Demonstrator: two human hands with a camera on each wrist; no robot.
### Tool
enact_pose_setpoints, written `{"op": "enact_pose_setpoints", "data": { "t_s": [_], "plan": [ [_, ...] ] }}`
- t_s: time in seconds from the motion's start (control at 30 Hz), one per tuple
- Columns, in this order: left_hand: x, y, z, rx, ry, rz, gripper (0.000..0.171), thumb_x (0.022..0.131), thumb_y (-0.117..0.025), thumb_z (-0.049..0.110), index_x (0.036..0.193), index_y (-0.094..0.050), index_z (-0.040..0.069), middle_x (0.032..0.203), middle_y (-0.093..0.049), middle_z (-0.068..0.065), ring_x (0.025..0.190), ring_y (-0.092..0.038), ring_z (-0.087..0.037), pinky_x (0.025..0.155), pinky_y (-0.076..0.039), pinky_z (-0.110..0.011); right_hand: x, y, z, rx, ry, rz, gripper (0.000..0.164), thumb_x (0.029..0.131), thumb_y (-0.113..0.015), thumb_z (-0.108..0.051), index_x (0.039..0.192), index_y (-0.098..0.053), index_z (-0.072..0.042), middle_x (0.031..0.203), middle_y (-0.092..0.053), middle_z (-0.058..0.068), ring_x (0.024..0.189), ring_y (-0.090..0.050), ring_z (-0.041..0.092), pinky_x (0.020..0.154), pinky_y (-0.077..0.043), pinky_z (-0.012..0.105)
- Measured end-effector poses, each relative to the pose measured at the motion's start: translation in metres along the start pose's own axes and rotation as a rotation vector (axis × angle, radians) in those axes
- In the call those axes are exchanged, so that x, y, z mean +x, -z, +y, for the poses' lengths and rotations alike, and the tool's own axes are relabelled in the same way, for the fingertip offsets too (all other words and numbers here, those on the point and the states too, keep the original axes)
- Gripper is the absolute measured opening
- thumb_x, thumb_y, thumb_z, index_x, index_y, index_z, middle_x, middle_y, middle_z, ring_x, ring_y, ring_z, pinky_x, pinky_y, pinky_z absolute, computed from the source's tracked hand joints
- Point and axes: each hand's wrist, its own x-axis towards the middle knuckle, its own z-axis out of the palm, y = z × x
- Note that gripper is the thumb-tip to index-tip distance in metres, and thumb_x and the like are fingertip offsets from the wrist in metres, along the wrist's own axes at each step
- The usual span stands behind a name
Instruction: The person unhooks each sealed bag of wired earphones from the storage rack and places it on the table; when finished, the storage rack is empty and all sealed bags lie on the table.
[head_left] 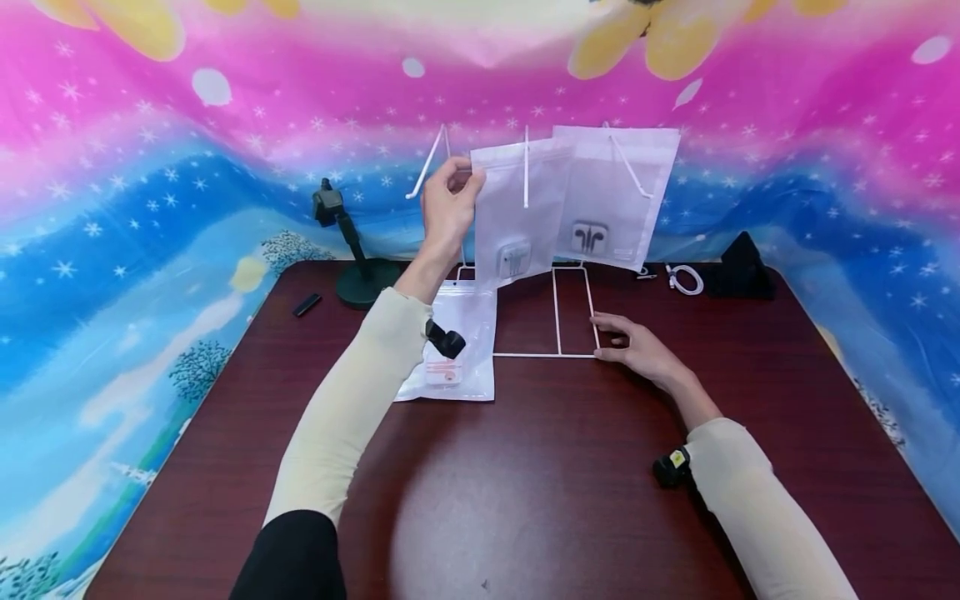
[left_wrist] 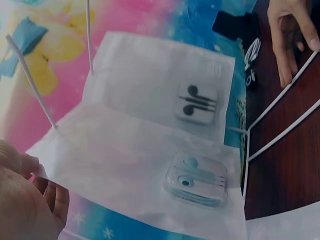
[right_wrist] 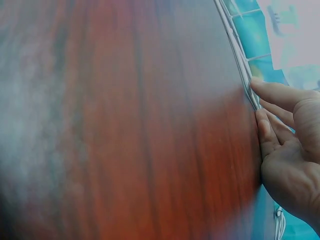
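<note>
My left hand [head_left: 448, 204] pinches the upper left corner of a white zip bag [head_left: 495, 200]. Inside that bag is a clear case of white earphones [left_wrist: 196, 179]. The bag is at the middle prong [head_left: 526, 167] of a white wire rack [head_left: 558, 312]. Beside it hangs another bag [head_left: 622, 179], holding earphones with dark parts [head_left: 589, 238]. At the front right corner of the rack's base, my right hand [head_left: 637, 346] touches the wire with thumb and fingertip spread. A third bag [head_left: 468, 317] lies on the base's left side, partly hidden by my left arm.
A dark stand [head_left: 363, 279] and a small black stick [head_left: 307, 305] are at the back left of the brown table [head_left: 540, 483]. At the back right lie a coiled white cable [head_left: 686, 281] and a black holder [head_left: 742, 267]. A patterned cloth [head_left: 225, 150] hangs behind.
</note>
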Motion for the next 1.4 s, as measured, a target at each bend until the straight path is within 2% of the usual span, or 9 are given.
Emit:
{"op": "enact_pose_setpoints", "data": {
  "t_s": [0.27, 0.5, 0.6, 1.0, 1.23, 1.4],
  "plan": [
    [-0.018, 0.005, 0.006, -0.067, -0.043, -0.005, 0.018, 0.102, -0.070, 0.020, 0.116, -0.073, 0.011, 0.104, -0.072, -0.004, 0.101, -0.064, -0.014, 0.089, -0.051, -0.027, 0.000, -0.001, -0.002, -0.036, 0.015, 0.006, 0.058, 0.097, -0.071, -0.004, 0.151, -0.050, 0.001, 0.167, -0.032, 0.017, 0.150, -0.033, 0.037, 0.116, -0.035, 0.055],
    [-0.036, 0.011, 0.015, -0.098, -0.134, -0.017, 0.020, 0.101, -0.070, 0.016, 0.117, -0.074, 0.005, 0.105, -0.072, -0.010, 0.098, -0.067, -0.017, 0.087, -0.052, -0.026, -0.001, 0.000, -0.001, -0.036, 0.011, 0.000, 0.058, 0.098, -0.070, -0.005, 0.151, -0.049, 0.002, 0.167, -0.032, 0.017, 0.151, -0.031, 0.037, 0.117, -0.034, 0.056],
    [-0.043, 0.014, 0.019, -0.113, -0.154, -0.032, 0.020, 0.101, -0.070, 0.015, 0.117, -0.074, 0.004, 0.107, -0.072, -0.011, 0.099, -0.067, -0.018, 0.088, -0.053, -0.026, -0.002, 0.001, 0.000, -0.029, 0.004, -0.004, 0.057, 0.098, -0.070, -0.005, 0.152, -0.049, 0.001, 0.167, -0.031, 0.016, 0.152, -0.030, 0.037, 0.118, -0.033, 0.056],
    [-0.068, 0.031, 0.029, -0.101, -0.149, -0.077, 0.022, 0.100, -0.071, 0.018, 0.118, -0.075, 0.006, 0.111, -0.073, -0.010, 0.103, -0.068, -0.019, 0.093, -0.055, -0.029, 0.000, 0.000, 0.003, -0.039, 0.014, 0.009, 0.057, 0.097, -0.071, -0.004, 0.150, -0.051, 0.001, 0.166, -0.034, 0.017, 0.149, -0.034, 0.036, 0.117, -0.035, 0.054],
    [-0.079, 0.043, 0.031, -0.129, -0.139, -0.099, 0.023, 0.100, -0.072, 0.019, 0.119, -0.075, 0.006, 0.113, -0.072, -0.012, 0.107, -0.068, -0.022, 0.098, -0.055, -0.032, 0.001, 0.001, 0.002, -0.051, 0.018, 0.007, 0.057, 0.097, -0.071, -0.005, 0.151, -0.051, 0.002, 0.166, -0.034, 0.018, 0.150, -0.033, 0.037, 0.117, -0.035, 0.055],
    [-0.089, 0.051, 0.035, -0.134, -0.156, -0.116, 0.024, 0.100, -0.072, 0.019, 0.119, -0.074, 0.004, 0.114, -0.072, -0.011, 0.104, -0.067, -0.021, 0.096, -0.056, -0.032, 0.000, 0.000, 0.002, -0.038, 0.012, 0.006, 0.057, 0.098, -0.070, -0.004, 0.151, -0.050, 0.002, 0.166, -0.033, 0.017, 0.150, -0.033, 0.037, 0.117, -0.034, 0.055]
  ]
}}
